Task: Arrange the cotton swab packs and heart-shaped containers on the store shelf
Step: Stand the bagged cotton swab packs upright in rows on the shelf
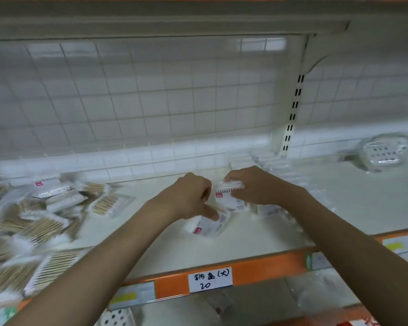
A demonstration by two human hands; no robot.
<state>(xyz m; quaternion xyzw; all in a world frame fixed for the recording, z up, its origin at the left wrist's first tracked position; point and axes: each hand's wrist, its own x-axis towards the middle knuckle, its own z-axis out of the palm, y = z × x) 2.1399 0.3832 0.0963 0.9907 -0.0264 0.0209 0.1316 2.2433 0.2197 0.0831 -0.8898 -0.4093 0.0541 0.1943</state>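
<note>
Hands meet near the centre of a cream store shelf (339, 208). The left hand (191, 196), fingers curled, pinches with its thumb the top edge of a white cotton swab pack (207, 228) that lies flat on the shelf, at 6 o'clock from the hand. The right hand (257, 187), fingers curled over, clamps a second white swab pack (229, 198) with a red label, held upright just at 3 o'clock from the left hand. A loose heap of wooden-stick swab packs (33, 222) covers the shelf at 9 o'clock, blurred. A clear plastic container (384, 152) sits at 2 o'clock near the back grid; its shape cannot be told. A handwritten price tag (210, 280) marks the orange shelf edge (269, 267) at 6 o'clock.
</note>
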